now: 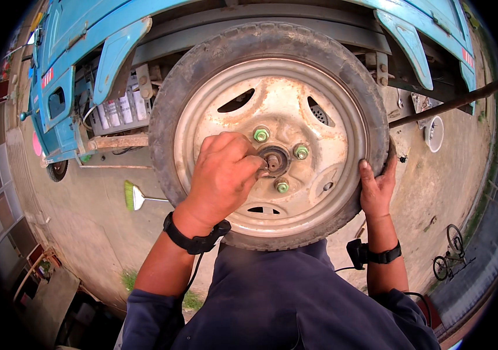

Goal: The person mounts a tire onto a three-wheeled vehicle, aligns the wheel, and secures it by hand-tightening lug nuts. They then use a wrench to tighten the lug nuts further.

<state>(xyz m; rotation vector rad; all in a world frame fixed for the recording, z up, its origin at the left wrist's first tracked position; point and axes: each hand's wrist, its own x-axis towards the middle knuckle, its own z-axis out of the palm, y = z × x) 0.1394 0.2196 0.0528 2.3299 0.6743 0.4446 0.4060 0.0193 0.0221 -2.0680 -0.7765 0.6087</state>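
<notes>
A wheel with a worn black tire and a rust-stained, cream rim stands upright before me at the blue vehicle. Green lug nuts sit on studs around the dark, greasy hub. My left hand is closed, its fingertips pinched together at the hub's left side; it covers that spot and whatever it may hold. My right hand grips the tire's right edge, thumb on the sidewall and fingers along the tread. Both wrists wear black straps.
Behind the wheel is the blue vehicle body. A rusty bar slants past the tire's right side. A white basin stands on the ground at right, a green-bristled broom lies at left, and a bicycle is farther off.
</notes>
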